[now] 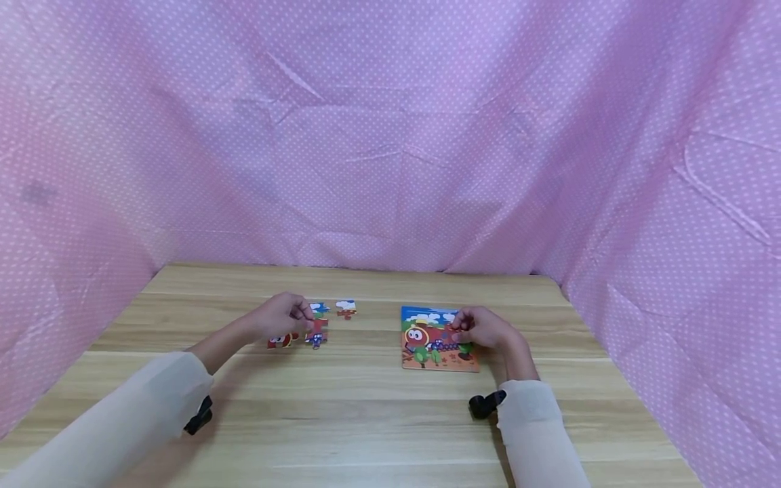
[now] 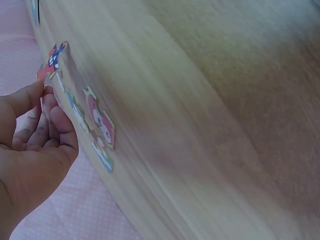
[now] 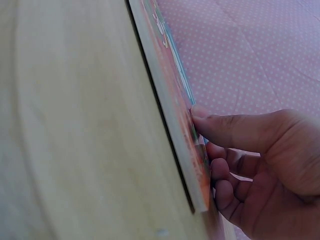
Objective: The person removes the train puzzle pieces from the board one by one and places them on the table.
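Observation:
My left hand (image 1: pixel 283 317) pinches a red and blue puzzle piece (image 2: pixel 48 68) between thumb and fingers, close over the table. Beside it lie a red piece with eyes (image 1: pixel 279 341), a blue and white piece (image 1: pixel 318 308) and a cloud piece (image 1: pixel 346 308). On the right, my right hand (image 1: pixel 485 329) hovers over the upper right of a train picture puzzle board (image 1: pixel 427 359), covering that corner. In the right wrist view its thumb (image 3: pixel 225 130) touches the board's face while the other fingers curl beside the edge; whether they hold a piece, I cannot tell.
A light wooden table (image 1: pixel 342 420) spreads beneath both hands. Pink dotted cloth (image 1: pixel 390 169) hangs behind it and along both sides. Black straps with small devices (image 1: pixel 485 405) sit at both wrists, by the pale sleeves.

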A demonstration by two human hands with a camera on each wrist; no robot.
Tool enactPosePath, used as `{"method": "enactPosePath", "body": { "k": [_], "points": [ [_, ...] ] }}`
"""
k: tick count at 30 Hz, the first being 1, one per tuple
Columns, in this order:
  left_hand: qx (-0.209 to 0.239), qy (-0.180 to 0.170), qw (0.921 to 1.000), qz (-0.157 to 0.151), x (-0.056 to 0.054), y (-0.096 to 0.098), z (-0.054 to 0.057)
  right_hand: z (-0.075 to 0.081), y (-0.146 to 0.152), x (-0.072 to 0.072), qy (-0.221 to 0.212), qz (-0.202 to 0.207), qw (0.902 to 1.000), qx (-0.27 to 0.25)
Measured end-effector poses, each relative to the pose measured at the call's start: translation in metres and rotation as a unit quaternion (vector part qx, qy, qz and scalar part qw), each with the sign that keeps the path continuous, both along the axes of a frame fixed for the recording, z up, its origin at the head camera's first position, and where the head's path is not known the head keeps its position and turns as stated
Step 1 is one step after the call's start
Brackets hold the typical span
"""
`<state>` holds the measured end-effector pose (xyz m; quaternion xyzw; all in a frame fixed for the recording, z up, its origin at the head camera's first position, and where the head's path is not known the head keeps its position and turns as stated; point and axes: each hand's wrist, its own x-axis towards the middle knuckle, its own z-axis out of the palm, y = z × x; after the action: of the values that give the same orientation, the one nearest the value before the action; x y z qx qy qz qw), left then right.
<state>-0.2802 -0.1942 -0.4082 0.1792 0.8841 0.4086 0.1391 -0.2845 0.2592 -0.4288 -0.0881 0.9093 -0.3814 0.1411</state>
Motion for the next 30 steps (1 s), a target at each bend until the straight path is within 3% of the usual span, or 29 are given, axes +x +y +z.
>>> {"method": "enactPosePath", "body": {
  "k": [11, 24, 30],
  "points": [
    [-0.019, 0.032, 0.9992, 0.010, -0.001, -0.001, -0.011, -0.002, 0.002, -0.002, -0.002, 0.002, 1.0000, -0.003],
    [-0.061, 0.126, 0.9901, -0.004, -0.002, -0.006, -0.028, -0.002, 0.002, -0.002, -0.001, 0.001, 1.0000, -0.004],
    [-0.068, 0.121, 0.9903, 0.003, -0.003, -0.010, -0.028, 0.000, 0.001, 0.000, 0.002, 0.001, 1.0000, -0.004]
  ]
}}
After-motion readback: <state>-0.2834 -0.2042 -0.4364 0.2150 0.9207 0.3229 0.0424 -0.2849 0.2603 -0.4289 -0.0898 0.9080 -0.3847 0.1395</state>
